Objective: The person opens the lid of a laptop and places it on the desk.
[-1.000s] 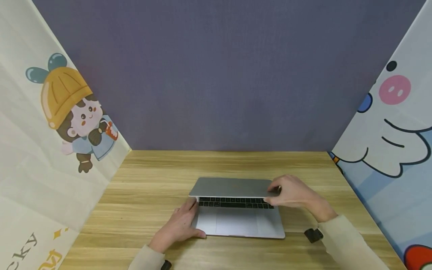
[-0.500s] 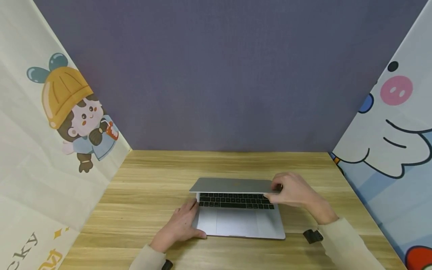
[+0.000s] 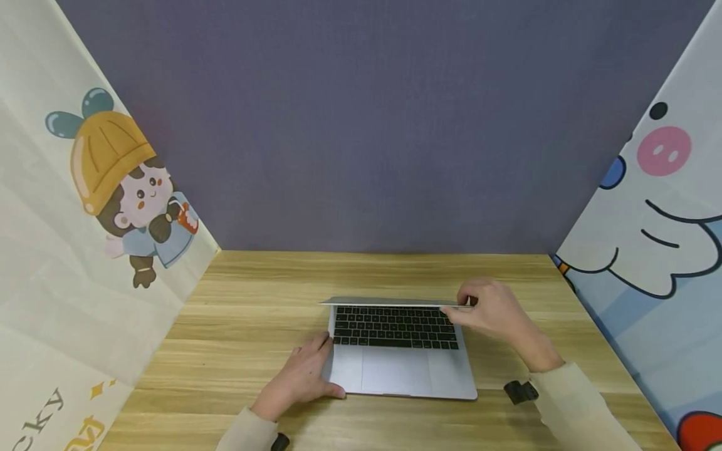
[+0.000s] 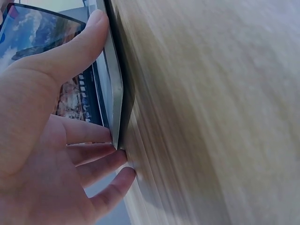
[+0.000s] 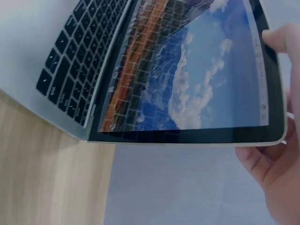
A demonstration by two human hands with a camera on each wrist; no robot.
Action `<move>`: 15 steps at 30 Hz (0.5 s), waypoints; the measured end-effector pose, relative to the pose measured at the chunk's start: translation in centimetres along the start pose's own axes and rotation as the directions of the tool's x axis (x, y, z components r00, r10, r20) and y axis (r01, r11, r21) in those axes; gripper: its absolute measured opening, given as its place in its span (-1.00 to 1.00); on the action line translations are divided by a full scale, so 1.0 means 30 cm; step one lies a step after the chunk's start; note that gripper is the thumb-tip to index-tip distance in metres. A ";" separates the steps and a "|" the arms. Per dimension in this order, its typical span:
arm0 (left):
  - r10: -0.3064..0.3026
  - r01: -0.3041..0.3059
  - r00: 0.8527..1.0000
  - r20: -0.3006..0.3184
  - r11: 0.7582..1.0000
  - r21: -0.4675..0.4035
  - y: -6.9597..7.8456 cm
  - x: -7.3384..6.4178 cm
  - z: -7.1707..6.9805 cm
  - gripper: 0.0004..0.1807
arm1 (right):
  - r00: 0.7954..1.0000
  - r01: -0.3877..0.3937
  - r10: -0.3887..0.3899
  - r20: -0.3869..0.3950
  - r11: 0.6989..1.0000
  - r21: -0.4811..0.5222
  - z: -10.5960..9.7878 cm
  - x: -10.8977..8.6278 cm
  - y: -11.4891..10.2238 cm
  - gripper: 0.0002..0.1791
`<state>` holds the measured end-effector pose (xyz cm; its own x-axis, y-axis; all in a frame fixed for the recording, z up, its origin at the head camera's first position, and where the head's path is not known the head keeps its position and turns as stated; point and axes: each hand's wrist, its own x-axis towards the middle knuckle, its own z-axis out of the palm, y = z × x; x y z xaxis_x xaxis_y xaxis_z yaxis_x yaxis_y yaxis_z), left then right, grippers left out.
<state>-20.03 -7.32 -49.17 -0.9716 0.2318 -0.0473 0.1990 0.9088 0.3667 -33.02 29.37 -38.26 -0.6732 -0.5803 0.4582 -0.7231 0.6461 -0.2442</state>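
A silver laptop [image 3: 395, 376] lies on the table, its black keyboard [image 3: 395, 326] showing. The lid [image 3: 389, 301] stands raised and is seen nearly edge-on from the head. In the right wrist view the screen [image 5: 206, 79] is lit with a picture of sky, clouds and rock. My right hand [image 3: 496, 313] pinches the lid near its upper right corner, thumb [image 5: 274, 40] on the screen's black border and fingers behind. My left hand [image 3: 301, 376] rests against the base's left side with fingers extended; its thumb [image 4: 96, 30] lies at the front edge.
The wooden table [image 3: 237, 313] reaches back to a grey-purple panel [image 3: 383, 125]. Printed cloths with cartoon figures hang at the left [image 3: 34, 219] and right [image 3: 665, 238]. Both wrists carry small black devices under pale sleeves [image 3: 575, 401].
The lid has tilted further up and back with my right hand, which rose slightly, uncovering more of the keyboard. My left hand has stayed at the base.
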 end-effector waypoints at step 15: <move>-0.028 0.028 1.000 0.013 1.000 0.009 0.016 0.002 -0.003 0.32 | 0.977 0.034 -0.043 -0.209 0.998 -0.050 0.008 0.024 -0.013 -0.57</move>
<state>-20.01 -6.89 -48.90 -0.9750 0.2109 -0.0693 0.1732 0.9179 0.3571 -33.25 28.60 -38.05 -0.5940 -0.4911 0.6372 -0.7366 0.6505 -0.1853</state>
